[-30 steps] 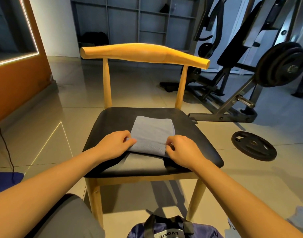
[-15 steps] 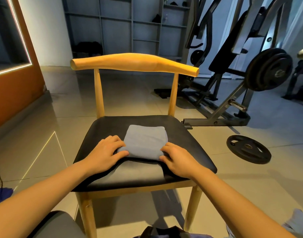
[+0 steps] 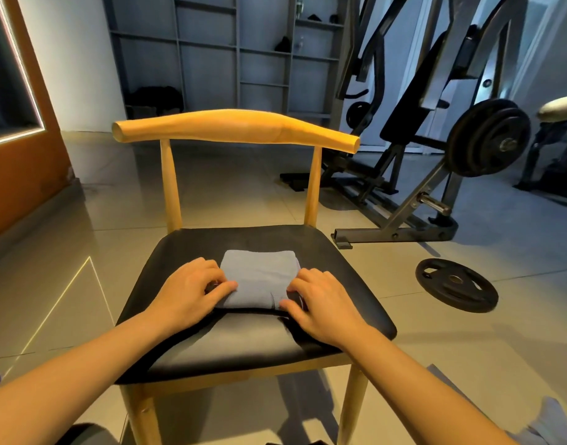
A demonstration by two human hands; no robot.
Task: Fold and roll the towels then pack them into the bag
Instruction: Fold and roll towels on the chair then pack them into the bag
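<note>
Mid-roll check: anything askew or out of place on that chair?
Nothing stands out. The towel lies fairly square on the chair, left hand and right hand gripping its near corners. A weight plate lies loose on the floor to the right, apart from the chair.

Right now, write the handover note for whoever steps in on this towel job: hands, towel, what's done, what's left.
Hands: the left hand grips the near left edge of the grey towel, and the right hand grips its near right edge.
Where: the towel lies folded on the chair's black seat. Its near edge looks turned up into the start of a roll.
Done: folding.
Left: roll it to the far edge, then pack it. The bag is not in view.
</note>
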